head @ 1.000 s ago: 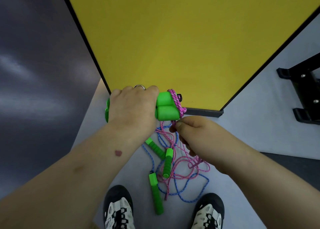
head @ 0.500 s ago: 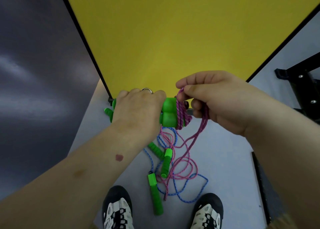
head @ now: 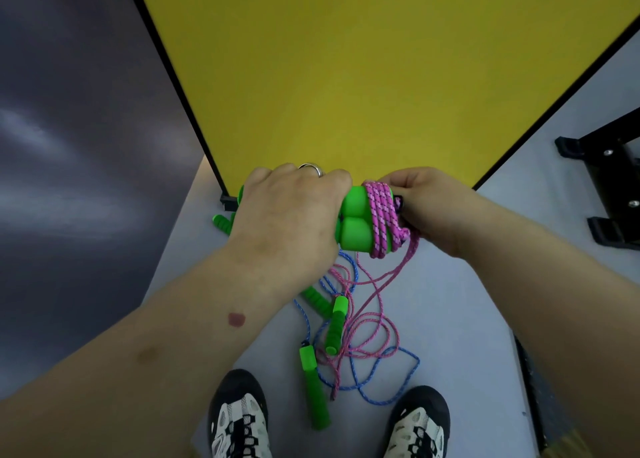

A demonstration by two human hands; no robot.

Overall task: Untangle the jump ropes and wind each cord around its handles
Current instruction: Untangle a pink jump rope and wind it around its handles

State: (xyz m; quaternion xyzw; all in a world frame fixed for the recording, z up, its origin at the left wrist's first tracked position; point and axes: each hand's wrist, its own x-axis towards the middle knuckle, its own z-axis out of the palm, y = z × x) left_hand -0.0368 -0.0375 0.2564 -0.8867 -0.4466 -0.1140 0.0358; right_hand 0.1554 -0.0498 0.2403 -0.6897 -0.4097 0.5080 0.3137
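The left hand [head: 287,215] grips two green handles [head: 353,224] side by side above the floor [head: 450,302]; the right hand [head: 426,208] pinches the pink cord [head: 381,222] wound around their right end. Below the handles, loose pink cord tangles with a blue cord [head: 398,381] and more green handles on the floor, near the shoes [head: 239,419]

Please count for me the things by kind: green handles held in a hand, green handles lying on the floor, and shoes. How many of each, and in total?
Held handles, in the left hand: 2
Loose handles, on the floor: 3
Shoes: 2
Total: 7
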